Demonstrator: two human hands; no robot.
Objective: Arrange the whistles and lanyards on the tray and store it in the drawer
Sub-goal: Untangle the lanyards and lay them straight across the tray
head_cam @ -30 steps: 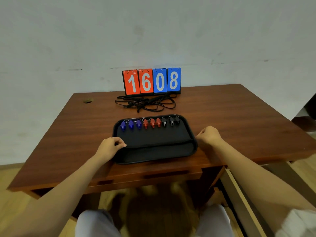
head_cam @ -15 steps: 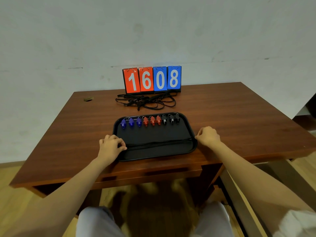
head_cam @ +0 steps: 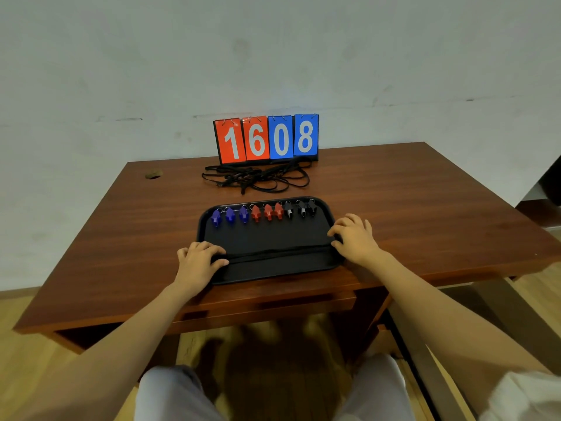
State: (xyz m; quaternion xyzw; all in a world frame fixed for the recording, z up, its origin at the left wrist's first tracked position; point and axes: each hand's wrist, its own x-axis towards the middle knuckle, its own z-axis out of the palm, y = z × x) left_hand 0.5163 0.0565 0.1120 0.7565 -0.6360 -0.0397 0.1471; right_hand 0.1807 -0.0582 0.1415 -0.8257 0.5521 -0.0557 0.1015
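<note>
A black tray (head_cam: 273, 273) lies on the wooden desk near its front edge. Along its far side stands a row of whistles: three blue (head_cam: 229, 214), three red (head_cam: 267, 211), three black (head_cam: 301, 208). One black lanyard (head_cam: 277, 253) lies stretched straight across the tray. My left hand (head_cam: 198, 259) pinches its left end at the tray's left rim. My right hand (head_cam: 354, 236) holds the right end over the right rim, fingers spread. A tangled pile of black lanyards (head_cam: 258, 177) lies behind the tray.
A flip scoreboard (head_cam: 267, 138) reading 1608 stands at the desk's back edge against the wall. A closed drawer front (head_cam: 267, 305) sits under the desk top below the tray. A cable hole (head_cam: 152, 176) is at back left. My knees show below.
The stretched lanyard has come down flat onto the tray. My right hand has shifted left onto the tray's right rim; my left hand has stayed at the left rim.
</note>
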